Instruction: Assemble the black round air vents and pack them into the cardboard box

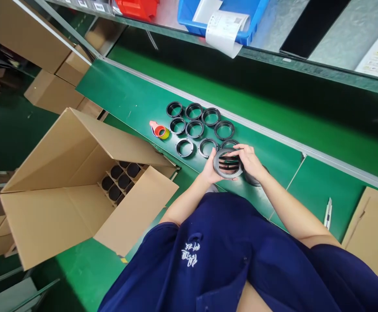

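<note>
Between my two hands is a round black vent grille [228, 164] with slats across its opening. My left hand [211, 169] grips its left rim, and the fingers of my right hand [250, 161] close on its upper right edge. Just behind it, several black rings [194, 129] lie in rows on the green bench [120, 93]. Another dark round part [253, 180] sits under my right wrist, partly hidden. A roll of yellow tape with a red-orange holder [160, 131] lies left of the rings.
An open cardboard box [46, 212] with black cylinders [124, 181] in dividers stands at left. A utility knife [328, 214] and flat cardboard [373, 238] lie at right. The overhead shelf [273, 58] carries a blue bin [189, 21], a red bin [137, 8] and a dark panel [312, 28].
</note>
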The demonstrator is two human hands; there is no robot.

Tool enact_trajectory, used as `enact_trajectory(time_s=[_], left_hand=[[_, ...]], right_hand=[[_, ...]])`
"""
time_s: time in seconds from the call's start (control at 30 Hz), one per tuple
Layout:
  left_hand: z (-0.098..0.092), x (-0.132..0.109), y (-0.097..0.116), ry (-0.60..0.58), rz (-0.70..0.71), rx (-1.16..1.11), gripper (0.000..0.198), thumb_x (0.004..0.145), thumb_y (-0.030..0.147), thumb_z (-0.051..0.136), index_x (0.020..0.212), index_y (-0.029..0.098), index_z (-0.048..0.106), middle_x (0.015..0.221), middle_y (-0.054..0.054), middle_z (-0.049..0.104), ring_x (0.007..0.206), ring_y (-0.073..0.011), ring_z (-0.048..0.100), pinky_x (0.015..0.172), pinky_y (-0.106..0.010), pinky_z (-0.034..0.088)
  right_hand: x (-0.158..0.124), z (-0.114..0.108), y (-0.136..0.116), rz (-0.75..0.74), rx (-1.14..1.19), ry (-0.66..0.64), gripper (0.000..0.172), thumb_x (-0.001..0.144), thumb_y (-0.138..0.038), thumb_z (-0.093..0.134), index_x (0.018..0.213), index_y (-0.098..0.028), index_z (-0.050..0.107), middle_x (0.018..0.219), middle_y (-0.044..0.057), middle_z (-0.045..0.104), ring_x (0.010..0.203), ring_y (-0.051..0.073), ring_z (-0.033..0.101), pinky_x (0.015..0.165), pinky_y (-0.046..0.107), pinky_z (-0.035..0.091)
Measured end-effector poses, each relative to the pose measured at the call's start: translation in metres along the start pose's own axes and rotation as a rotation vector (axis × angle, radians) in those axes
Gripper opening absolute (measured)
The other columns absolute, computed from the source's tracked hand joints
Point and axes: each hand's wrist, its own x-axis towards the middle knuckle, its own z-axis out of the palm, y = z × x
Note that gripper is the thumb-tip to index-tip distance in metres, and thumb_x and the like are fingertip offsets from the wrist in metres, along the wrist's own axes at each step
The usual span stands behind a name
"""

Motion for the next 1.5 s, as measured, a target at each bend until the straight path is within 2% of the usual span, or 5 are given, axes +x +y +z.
enact_trajectory(time_s=[0.4, 0.67, 0.8, 1.03, 1.5], left_hand=[[-0.023, 0.0, 0.023, -0.001, -0.061, -0.017, 0.084, 0.092, 0.082, 0.031, 0.131, 0.014, 0.062, 0.124, -0.024, 0.069, 0.118, -0.0456, 0.066, 0.091, -0.073, 0.051], [-0.053, 0.01, 0.019, 0.15, -0.106, -0.003, 0.078, 0.094, 0.078, 0.036, 0.128, 0.015, 0.066, 0.115, -0.019, 0.075, 0.12, -0.0392, 0.066, 0.104, -0.063, 0.049], [-0.068, 0.018, 0.004, 0.201, -0.13, 0.049, 0.081, 0.093, 0.078, 0.038, 0.134, 0.013, 0.064, 0.122, -0.021, 0.073, 0.122, -0.0382, 0.065, 0.108, -0.057, 0.049], [-0.075, 0.013, 0.024, 0.351, -0.1, 0.165, 0.082, 0.091, 0.083, 0.035, 0.146, 0.023, 0.05, 0.13, -0.021, 0.066, 0.124, -0.0367, 0.064, 0.109, -0.068, 0.041], [-0.097, 0.013, 0.016, 0.738, 0.277, 1.013, 0.023, 0.088, 0.037, 0.065, 0.099, 0.017, 0.069, 0.1, -0.012, 0.07, 0.099, -0.0259, 0.066, 0.098, -0.046, 0.053]], right_hand=[[0.007, 0.018, 0.005, 0.24, 0.437, 0.144, 0.076, 0.103, -0.071, 0.015, 0.127, -0.026, 0.072, 0.138, 0.008, 0.063, 0.135, 0.025, 0.053, 0.108, 0.046, 0.052], [-0.029, 0.058, 0.013, -0.136, -0.315, -0.218, 0.08, 0.094, -0.074, 0.048, 0.154, -0.021, 0.051, 0.168, 0.016, 0.026, 0.156, 0.04, 0.017, 0.125, 0.067, 0.016], [-0.032, 0.081, 0.021, -0.009, -0.413, -0.323, 0.11, 0.079, -0.073, 0.068, 0.167, -0.024, 0.023, 0.17, 0.019, 0.013, 0.152, 0.046, 0.02, 0.117, 0.066, 0.029], [0.033, 0.091, 0.061, 0.247, -0.568, 0.066, 0.11, 0.077, -0.065, 0.073, 0.165, -0.019, 0.027, 0.165, 0.024, 0.016, 0.143, 0.051, 0.027, 0.115, 0.071, 0.024], [0.065, 0.108, 0.07, 0.228, -0.659, -0.075, 0.074, 0.104, -0.052, 0.034, 0.165, -0.011, 0.025, 0.171, 0.021, 0.014, 0.159, 0.034, 0.01, 0.125, 0.063, 0.001]])
